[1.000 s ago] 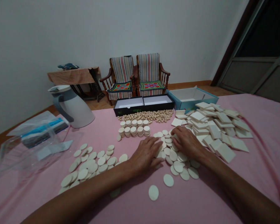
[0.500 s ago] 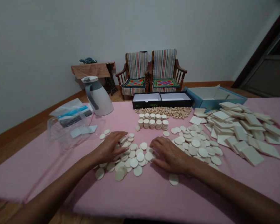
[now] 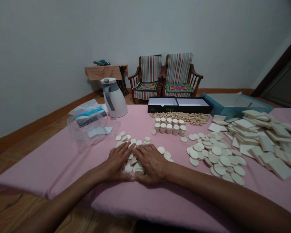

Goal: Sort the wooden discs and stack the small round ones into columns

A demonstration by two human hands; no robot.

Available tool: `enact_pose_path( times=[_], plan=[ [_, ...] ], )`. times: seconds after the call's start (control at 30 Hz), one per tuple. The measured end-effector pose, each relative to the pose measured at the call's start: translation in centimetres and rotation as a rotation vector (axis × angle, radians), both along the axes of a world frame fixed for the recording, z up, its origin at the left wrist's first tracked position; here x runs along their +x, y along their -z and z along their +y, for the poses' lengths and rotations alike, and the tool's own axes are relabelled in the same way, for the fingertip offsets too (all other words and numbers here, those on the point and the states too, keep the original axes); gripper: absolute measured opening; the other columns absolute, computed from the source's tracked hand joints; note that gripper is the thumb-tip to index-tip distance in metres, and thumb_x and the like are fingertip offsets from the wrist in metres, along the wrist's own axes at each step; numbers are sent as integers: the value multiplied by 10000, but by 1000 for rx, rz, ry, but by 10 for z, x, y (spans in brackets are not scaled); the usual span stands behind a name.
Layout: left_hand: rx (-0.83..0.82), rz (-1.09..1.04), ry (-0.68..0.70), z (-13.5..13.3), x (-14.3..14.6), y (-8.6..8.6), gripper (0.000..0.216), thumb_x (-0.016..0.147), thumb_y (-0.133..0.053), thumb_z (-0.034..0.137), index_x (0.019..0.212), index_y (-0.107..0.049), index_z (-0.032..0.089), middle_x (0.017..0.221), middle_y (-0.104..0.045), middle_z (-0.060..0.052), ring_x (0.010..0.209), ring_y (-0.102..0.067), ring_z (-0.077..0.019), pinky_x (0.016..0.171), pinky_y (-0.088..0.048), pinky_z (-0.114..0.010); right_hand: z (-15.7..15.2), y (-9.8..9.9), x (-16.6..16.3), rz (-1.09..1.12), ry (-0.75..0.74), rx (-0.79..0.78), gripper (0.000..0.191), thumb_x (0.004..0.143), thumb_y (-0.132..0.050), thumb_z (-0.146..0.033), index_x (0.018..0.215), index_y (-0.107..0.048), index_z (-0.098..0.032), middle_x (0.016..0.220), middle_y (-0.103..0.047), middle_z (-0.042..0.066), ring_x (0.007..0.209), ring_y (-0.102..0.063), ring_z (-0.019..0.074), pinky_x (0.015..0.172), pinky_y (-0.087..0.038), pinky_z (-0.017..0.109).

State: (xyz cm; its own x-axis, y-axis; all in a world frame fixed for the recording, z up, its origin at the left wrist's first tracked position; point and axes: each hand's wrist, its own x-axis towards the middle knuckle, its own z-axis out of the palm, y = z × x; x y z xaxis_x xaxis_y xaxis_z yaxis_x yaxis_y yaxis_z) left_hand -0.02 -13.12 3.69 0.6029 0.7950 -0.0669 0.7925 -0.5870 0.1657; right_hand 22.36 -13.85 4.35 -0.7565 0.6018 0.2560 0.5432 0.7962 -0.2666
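My left hand and my right hand lie close together over a loose pile of thin round pale wooden discs. Their fingertips nearly meet at the far side, and both thumbs come together at the near side, so discs are bunched between the palms. Fingers on each hand are stretched out, and neither is wrapped round a disc. Part of the pile is hidden beneath them. More discs stick out past the fingertips and to the right of my right hand. Beyond stand two rows of neat disc stacks.
Another heap of discs and a heap of square pale tiles spread to the right. Small wooden beads lie before a black divided box. A blue box, a white jug and a clear plastic container stand around.
Both hands have closed in on the disc pile from either side, the right one moving left. The discs between them are bunched tighter. The camera view has turned slightly left.
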Motion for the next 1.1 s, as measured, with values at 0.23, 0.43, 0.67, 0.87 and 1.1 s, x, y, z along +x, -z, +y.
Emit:
enact_pose_path(
  times=[0.23, 0.43, 0.67, 0.87, 1.1],
  plan=[
    [65, -111, 114, 12, 32, -4, 779, 786, -619, 527, 1427, -303, 220, 1461, -311, -207, 1297, -335, -390, 987, -332, -583, -1, -9, 22, -83, 122, 28, 387, 740, -573, -365, 1056, -525, -147, 1101, -538, 127, 1039, -432, 273, 880, -344, 431],
    [99, -161, 236, 20, 62, -12, 702, 759, -673, 400, 1376, -385, 229, 1407, -387, -181, 1203, -439, -349, 955, -394, -521, -6, -9, 40, -106, 214, 35, 386, 721, -575, -291, 1074, -527, -143, 1050, -550, 118, 965, -432, 262, 824, -365, 401],
    [190, -199, 250, 18, 66, -7, 787, 790, -609, 546, 1437, -291, 231, 1449, -355, -181, 1315, -329, -356, 1019, -307, -537, -13, -5, 56, -40, 219, 8, 274, 737, -539, -216, 1004, -529, -155, 1040, -538, 104, 938, -425, 243, 819, -371, 394],
    [373, -219, 203, 6, 56, 1, 889, 745, -591, 652, 1443, -274, 203, 1445, -376, -165, 1343, -279, -359, 1078, -212, -528, -23, 5, 50, 71, 206, -4, 388, 763, -537, -217, 1144, -490, -155, 1146, -513, 122, 1075, -393, 268, 923, -327, 443],
    [326, -219, 210, 1, 38, 0, 905, 740, -603, 650, 1449, -264, 201, 1396, -450, -158, 1297, -359, -344, 1059, -273, -492, -36, 10, 34, 87, 183, -33, 391, 824, -520, -233, 1203, -462, -154, 1187, -518, 126, 1082, -415, 262, 910, -344, 436]
  ],
)
